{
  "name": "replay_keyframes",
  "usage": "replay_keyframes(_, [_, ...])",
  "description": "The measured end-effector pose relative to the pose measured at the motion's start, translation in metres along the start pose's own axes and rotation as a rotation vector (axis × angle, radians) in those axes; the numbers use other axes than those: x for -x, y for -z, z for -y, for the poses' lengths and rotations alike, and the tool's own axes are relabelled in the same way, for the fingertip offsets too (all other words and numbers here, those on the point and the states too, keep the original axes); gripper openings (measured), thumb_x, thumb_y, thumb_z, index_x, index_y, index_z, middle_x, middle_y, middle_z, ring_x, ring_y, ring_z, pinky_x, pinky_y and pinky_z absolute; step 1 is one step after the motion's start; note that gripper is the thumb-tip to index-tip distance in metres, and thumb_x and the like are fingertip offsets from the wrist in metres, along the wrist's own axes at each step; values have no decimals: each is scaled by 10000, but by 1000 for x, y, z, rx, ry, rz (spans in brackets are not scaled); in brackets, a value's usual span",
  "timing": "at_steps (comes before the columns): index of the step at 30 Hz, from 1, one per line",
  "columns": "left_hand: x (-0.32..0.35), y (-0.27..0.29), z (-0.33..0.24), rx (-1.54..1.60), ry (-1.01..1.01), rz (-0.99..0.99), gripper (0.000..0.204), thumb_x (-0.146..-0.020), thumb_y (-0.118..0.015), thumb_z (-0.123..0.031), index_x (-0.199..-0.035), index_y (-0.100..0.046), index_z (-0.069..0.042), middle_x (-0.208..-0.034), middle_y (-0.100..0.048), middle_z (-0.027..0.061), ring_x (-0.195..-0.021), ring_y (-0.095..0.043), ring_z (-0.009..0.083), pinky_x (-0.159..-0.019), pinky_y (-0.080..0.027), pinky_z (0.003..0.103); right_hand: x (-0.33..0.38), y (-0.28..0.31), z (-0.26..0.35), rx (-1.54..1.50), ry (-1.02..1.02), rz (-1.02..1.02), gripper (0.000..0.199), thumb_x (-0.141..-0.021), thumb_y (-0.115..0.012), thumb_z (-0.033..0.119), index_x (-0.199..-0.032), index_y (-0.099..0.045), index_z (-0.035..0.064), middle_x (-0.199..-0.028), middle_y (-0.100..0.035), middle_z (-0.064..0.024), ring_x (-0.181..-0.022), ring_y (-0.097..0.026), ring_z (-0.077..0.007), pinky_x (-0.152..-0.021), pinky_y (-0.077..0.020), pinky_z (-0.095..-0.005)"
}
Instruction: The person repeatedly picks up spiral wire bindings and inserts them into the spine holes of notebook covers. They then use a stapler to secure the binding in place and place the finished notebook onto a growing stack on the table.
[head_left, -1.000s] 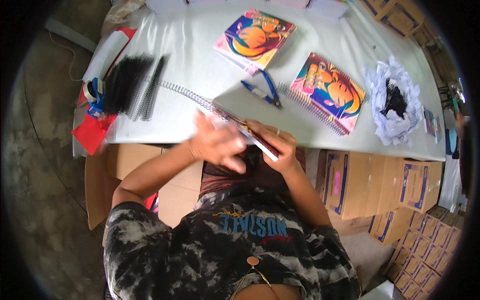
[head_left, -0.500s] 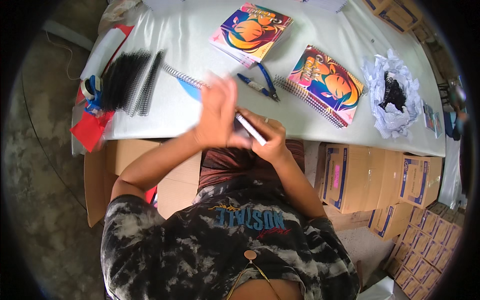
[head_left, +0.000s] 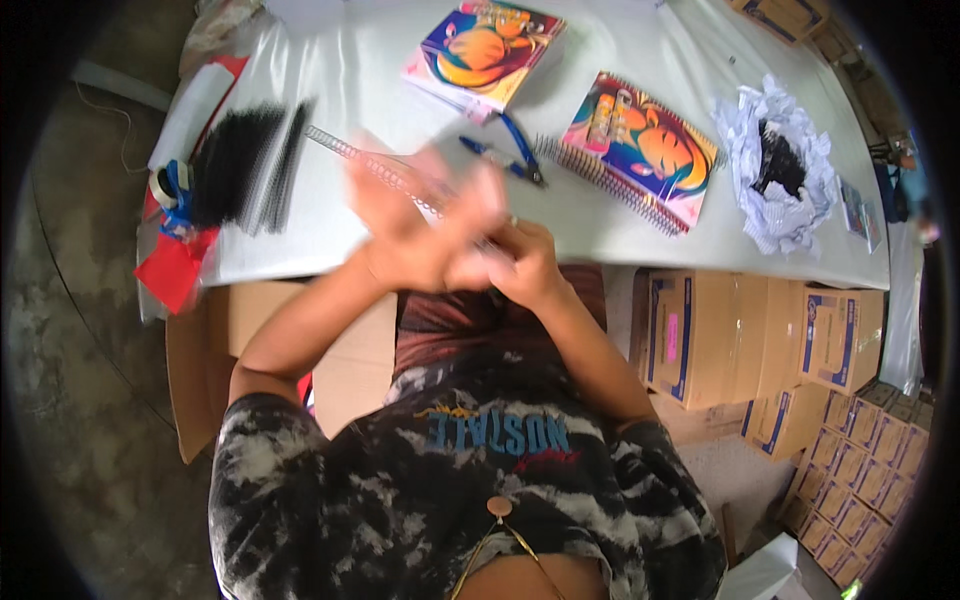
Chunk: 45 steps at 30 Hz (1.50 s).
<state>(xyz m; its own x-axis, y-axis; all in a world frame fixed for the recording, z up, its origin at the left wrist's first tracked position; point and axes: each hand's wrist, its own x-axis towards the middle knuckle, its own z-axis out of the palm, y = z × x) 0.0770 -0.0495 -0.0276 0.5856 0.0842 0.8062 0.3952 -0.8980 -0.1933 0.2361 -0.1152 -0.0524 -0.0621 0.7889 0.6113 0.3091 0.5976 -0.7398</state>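
My left hand [head_left: 415, 225] is smeared by motion in front of me, at the table's near edge, its fingers stretched out and the thumb apart. A long metal spiral coil [head_left: 335, 142] slants from the upper left down across it toward the right hand. My right hand [head_left: 527, 265] is closed round a thin notebook, mostly hidden by the hands now; its white page edge showed half a second ago. Just beyond lie blue-handled pliers [head_left: 510, 155], handles spread. Several notebooks with colourful covers [head_left: 490, 50] are stacked farther back. To the right, another colourful notebook [head_left: 645, 145] has coils along its edges.
Black spiral coils [head_left: 245, 165] lie bunched at left, beside a blue tape dispenser [head_left: 175, 200] and red sheet [head_left: 178, 268]. Crumpled white paper holding black pieces [head_left: 780, 170] sits at right. Below the table stand an open carton [head_left: 345, 345] and stacked cardboard boxes [head_left: 735, 335].
The left hand has swept down and outward, with more of the coil showing across it. The right hand has shifted slightly, and the notebook's page edge is now hidden. The whole view has shifted a little.
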Motion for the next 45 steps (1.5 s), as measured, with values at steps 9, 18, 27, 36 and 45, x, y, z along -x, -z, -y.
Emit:
replay_keyframes(9, [-15,4,-48,340,387,193,971,-832,-510,-515,-1385,19,83,-1380,16,418,-1304,-39,547,-1017,-71,632,-12,0,6,-238,153,-65,528,-834,-534,105,-1333,-391,15,-1393,-350,-206,-1303,-332,-329,-1055,-290,-370])
replay_keyframes(18, [-50,26,-30,1228,1245,19,255,-945,-474,-128,-1111,-570,41,-993,-628,77,-891,-559,101,-811,-444,225,-53,56,54,106,-139,180,455,-856,-559,316,-1201,-523,21,-1010,-518,-124,-936,-492,-279,-868,-370,-368])
replay_keyframes(27, [-38,-12,-24,1433,1335,130,176,-911,-538,-93,-1017,-565,45,-899,-629,75,-841,-564,91,-771,-464,232,-28,36,13,-101,-545,-281,229,-669,-741,-10,-845,-595,-21,-724,-625,-90,-621,-578,-127,-578,-469,-255])
replay_keyframes(36, [-23,-22,-13,1411,1353,219,179,-890,-577,-107,-1012,-615,18,-880,-647,32,-780,-571,59,-698,-481,213,-35,58,12,38,-649,190,363,-900,-528,325,-903,-576,-35,-659,-549,-212,-563,-492,-336,-549,-414,-365])
replay_keyframes(45, [-29,-18,-5,1449,1355,297,140,-881,-580,-85,-975,-636,2,-867,-639,18,-810,-565,68,-754,-465,226,-20,44,1,-157,-587,-34,196,-823,-654,155,-873,-573,-16,-640,-541,-104,-576,-522,-116,-535,-416,-284])
